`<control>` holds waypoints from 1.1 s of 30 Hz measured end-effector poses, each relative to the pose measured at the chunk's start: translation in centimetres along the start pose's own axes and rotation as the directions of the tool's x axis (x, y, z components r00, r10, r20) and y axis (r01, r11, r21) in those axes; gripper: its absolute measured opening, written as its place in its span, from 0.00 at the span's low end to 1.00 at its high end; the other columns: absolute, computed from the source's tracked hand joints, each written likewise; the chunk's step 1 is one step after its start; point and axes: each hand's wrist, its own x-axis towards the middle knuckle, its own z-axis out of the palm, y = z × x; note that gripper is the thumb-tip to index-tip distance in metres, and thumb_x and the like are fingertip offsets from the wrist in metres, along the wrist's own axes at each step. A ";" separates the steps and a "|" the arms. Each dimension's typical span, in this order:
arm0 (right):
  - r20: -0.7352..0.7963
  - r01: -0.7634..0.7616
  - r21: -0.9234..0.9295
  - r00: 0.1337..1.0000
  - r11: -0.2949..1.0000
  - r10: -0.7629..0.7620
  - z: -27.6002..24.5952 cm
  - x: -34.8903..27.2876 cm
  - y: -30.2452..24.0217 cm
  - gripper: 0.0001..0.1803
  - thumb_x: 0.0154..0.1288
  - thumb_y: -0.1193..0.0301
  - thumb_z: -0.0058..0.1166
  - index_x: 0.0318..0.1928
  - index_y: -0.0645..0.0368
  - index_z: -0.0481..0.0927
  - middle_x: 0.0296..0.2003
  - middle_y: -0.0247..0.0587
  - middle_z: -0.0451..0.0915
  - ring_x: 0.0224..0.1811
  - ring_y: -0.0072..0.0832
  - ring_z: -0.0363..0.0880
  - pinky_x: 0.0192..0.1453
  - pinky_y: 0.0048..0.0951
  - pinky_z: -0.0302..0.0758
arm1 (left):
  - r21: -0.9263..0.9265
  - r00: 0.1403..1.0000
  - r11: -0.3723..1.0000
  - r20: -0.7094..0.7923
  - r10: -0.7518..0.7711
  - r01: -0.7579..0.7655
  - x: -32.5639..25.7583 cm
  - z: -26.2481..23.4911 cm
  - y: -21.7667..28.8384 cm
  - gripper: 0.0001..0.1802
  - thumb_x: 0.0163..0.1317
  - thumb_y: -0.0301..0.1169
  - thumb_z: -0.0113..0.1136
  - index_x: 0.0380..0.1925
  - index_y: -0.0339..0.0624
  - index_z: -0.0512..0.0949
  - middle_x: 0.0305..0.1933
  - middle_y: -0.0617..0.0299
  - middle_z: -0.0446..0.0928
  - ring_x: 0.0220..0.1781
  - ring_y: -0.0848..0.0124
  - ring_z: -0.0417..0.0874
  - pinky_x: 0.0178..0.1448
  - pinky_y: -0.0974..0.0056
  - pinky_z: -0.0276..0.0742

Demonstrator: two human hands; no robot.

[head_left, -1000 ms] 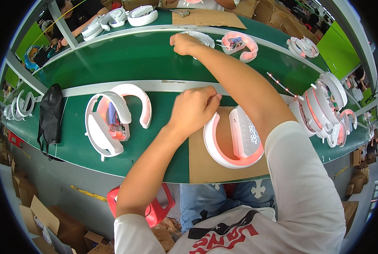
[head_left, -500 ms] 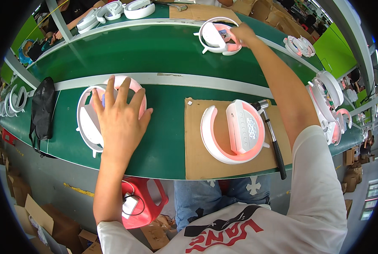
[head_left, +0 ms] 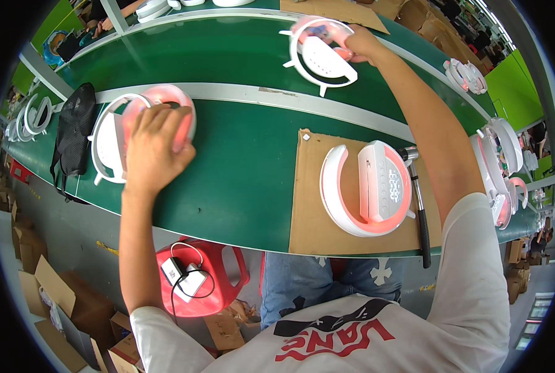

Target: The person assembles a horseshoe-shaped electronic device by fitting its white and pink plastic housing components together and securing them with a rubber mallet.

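Observation:
My left hand (head_left: 156, 146) is curled over a white and pink ring-shaped clock housing (head_left: 107, 144) at the left of the near table, fingers at its pink inner part. Farther off, my right hand (head_left: 363, 46) grips the right side of a second ring-shaped housing (head_left: 324, 59), tilted over the green far surface. Its fingertips are partly hidden behind the pink rim. Between my arms, a ring-shaped clock (head_left: 386, 186) with a lit digital display rests on a brown cardboard sheet (head_left: 311, 230). Beside it, a hammer (head_left: 422, 217) with a black handle lies across the cardboard's right part.
A black mesh pouch (head_left: 75, 133) lies at the left. More ring housings (head_left: 501, 161) are stacked at the right edge. A white rail (head_left: 246, 92) divides the green surfaces. A red stool (head_left: 212, 283) holding white adapters and a cable stands below the table edge.
My left hand's spread fingers have curled onto the left housing. My right hand has turned and tilted the far housing, so its feet point differently. The whole view has shifted slightly.

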 end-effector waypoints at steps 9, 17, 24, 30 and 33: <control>0.231 0.440 -0.224 0.891 0.870 -0.391 4.9 -10.9 -14.3 0.18 0.69 0.67 0.57 0.55 0.62 0.79 0.43 0.53 0.84 0.42 0.36 0.86 0.43 0.31 0.80 | 0.119 0.994 0.992 0.084 -0.063 0.053 -2.5 -1.2 -6.2 0.28 0.50 0.27 0.58 0.55 0.43 0.78 0.56 0.51 0.78 0.65 0.50 0.73 0.76 0.39 0.54; 0.287 0.456 -0.209 0.874 0.865 -0.392 9.5 -9.9 -15.4 0.16 0.68 0.63 0.58 0.51 0.59 0.83 0.45 0.56 0.86 0.41 0.47 0.88 0.40 0.46 0.84 | 0.164 0.992 0.986 -0.128 -0.005 0.026 -1.5 -1.8 -6.4 0.24 0.54 0.26 0.58 0.54 0.45 0.79 0.54 0.53 0.80 0.62 0.49 0.76 0.74 0.36 0.56; 0.520 0.460 -0.339 0.819 0.821 -0.243 16.0 -16.5 -16.1 0.18 0.63 0.65 0.55 0.52 0.55 0.84 0.42 0.45 0.86 0.36 0.35 0.87 0.37 0.34 0.84 | -0.251 0.834 0.931 -0.426 -0.352 0.264 1.3 -7.5 -1.4 0.14 0.70 0.30 0.56 0.52 0.41 0.84 0.48 0.62 0.86 0.52 0.72 0.83 0.61 0.65 0.74; 0.347 0.568 -0.457 0.823 0.685 -0.450 14.6 -17.1 -12.6 0.12 0.60 0.63 0.59 0.42 0.50 0.90 0.39 0.39 0.89 0.43 0.35 0.88 0.43 0.37 0.81 | -0.619 0.921 0.784 -0.333 -0.201 -0.053 1.3 -4.1 13.6 0.10 0.66 0.27 0.59 0.43 0.33 0.83 0.34 0.59 0.85 0.34 0.74 0.81 0.44 0.68 0.76; 0.357 0.638 -0.438 0.770 0.634 -0.528 14.2 -17.8 -13.5 0.20 0.60 0.61 0.59 0.53 0.49 0.84 0.47 0.40 0.87 0.50 0.36 0.86 0.46 0.40 0.80 | -0.644 0.958 0.713 -0.237 0.161 -0.279 0.6 -2.9 17.7 0.07 0.50 0.22 0.64 0.31 0.36 0.83 0.26 0.57 0.81 0.27 0.61 0.79 0.37 0.60 0.76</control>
